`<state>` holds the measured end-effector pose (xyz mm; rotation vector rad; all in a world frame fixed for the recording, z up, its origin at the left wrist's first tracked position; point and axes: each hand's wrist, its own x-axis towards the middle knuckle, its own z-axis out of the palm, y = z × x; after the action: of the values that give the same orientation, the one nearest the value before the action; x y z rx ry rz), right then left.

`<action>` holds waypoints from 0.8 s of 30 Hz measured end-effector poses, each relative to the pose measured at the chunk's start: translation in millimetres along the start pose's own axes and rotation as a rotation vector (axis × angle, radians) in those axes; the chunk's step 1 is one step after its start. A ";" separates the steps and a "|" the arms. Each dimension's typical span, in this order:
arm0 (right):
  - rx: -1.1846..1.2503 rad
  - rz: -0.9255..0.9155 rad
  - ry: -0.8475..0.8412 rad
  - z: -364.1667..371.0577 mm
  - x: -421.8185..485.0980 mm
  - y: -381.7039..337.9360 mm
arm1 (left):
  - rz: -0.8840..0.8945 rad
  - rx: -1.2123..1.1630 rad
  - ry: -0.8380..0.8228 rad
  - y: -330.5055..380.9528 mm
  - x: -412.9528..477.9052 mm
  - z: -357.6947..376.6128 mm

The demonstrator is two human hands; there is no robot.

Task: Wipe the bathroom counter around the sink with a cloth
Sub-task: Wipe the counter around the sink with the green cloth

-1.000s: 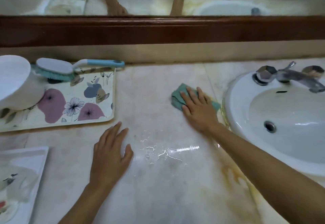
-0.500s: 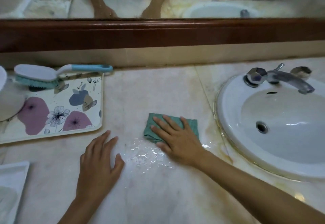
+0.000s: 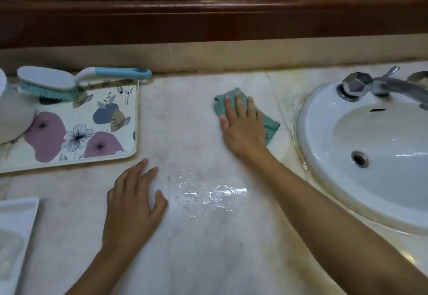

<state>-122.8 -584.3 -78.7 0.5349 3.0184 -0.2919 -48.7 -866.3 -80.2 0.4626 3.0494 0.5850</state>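
Left hand [image 3: 133,204] nearest, palm down and flat on the marble counter [image 3: 208,260], fingers spread, gripping nothing. Patch of glistening water [image 3: 208,194] just to the right of its thumb, lying between the two forearms. White tray corner [image 3: 16,225] well out to the left of that hand, at the frame edge. Floral tray [image 3: 69,132] beyond its fingertips and to the left, not touching them. White rounded container [image 3: 14,114], only partly in view, on the far left part of that tray; what it is, cannot tell. Scrub brush [image 3: 58,84] with teal bristles and a blue-and-white handle resting across the tray's far edge, handle pointing right.

Right hand [image 3: 243,125] farther out, reached forward across the counter, open and pressed flat with fingers together on top of the green cloth [image 3: 269,125], pinning rather than clutching it. Cloth crumpled under the palm, showing past the fingertips and to the right of the hand, lying on the counter just left of the sink [image 3: 324,144] but apart from its rim. Yellowish staining along that rim. Chrome faucet [image 3: 379,86] farther right of the hand, at the basin's back. Dark wooden mirror frame [image 3: 208,21] beyond everything, both forearms reflected above it.
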 end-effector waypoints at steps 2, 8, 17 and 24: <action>-0.018 -0.237 -0.031 17.0 -78.2 -17.0 | -0.006 0.022 -0.008 -6.7 -8.7 0.4; -0.142 -0.437 -0.059 1.4 -98.6 70.6 | -0.028 0.037 -0.024 -11.1 -13.5 -4.6; 0.010 -0.094 -0.011 13.2 -42.1 -3.2 | -0.021 -0.017 -0.001 -6.5 -6.7 -2.1; -0.125 -0.398 -0.044 15.0 -217.1 80.8 | -0.035 0.007 -0.013 -0.4 -11.7 -0.9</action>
<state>109.1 -585.3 -87.1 -0.0853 3.0495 -0.1279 -37.8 -870.4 -80.1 0.4103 3.0413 0.5678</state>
